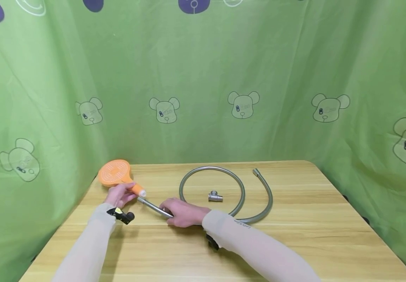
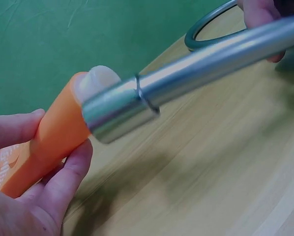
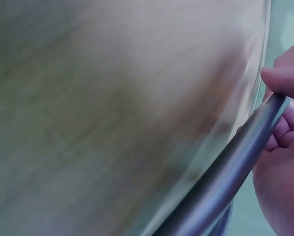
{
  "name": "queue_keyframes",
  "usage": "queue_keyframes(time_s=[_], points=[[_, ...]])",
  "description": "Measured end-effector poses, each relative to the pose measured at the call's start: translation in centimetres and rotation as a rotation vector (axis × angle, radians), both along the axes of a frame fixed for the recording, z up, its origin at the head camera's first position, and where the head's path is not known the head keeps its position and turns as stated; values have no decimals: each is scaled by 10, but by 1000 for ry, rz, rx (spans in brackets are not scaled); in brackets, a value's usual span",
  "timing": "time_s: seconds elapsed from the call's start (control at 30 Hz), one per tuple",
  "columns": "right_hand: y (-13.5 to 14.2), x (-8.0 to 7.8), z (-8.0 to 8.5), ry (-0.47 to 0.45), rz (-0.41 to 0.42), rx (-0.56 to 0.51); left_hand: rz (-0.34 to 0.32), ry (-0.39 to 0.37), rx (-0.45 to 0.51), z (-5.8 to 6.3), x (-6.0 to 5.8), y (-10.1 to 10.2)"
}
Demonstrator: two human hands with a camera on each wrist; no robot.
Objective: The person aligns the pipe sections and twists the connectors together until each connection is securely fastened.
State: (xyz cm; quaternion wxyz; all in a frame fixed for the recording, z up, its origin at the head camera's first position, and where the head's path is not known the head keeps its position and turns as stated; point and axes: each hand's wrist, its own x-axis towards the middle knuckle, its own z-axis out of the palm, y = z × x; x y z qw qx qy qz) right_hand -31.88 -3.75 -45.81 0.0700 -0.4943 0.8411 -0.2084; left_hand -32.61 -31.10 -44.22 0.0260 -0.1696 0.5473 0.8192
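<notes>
My left hand grips the handle of an orange shower head at the table's left side. Its spray face is turned up, and the white threaded end of the handle points toward the hose. My right hand holds a grey shower hose a short way behind its metal end fitting. In the left wrist view that fitting overlaps the handle's white end. From the right hand the hose runs into a loop on the table, its other end fitting lying at the back right.
Inside the hose loop lies a small chrome angle valve. All of this is on a wooden table with a rounded back corner. A green curtain with bear prints hangs behind and at both sides.
</notes>
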Motion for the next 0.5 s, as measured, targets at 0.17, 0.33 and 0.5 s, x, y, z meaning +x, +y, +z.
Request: queue_keyframes(time_s=[0.17,0.33,0.5], points=[[1,0,3,-38,4,-42,9,6,-11,2,1,-2],[1,0,2,-54,14,-67,49,0,-45,2,1,-2],[1,1,2,-75,17,-85,85,7,-84,1,0,-2]])
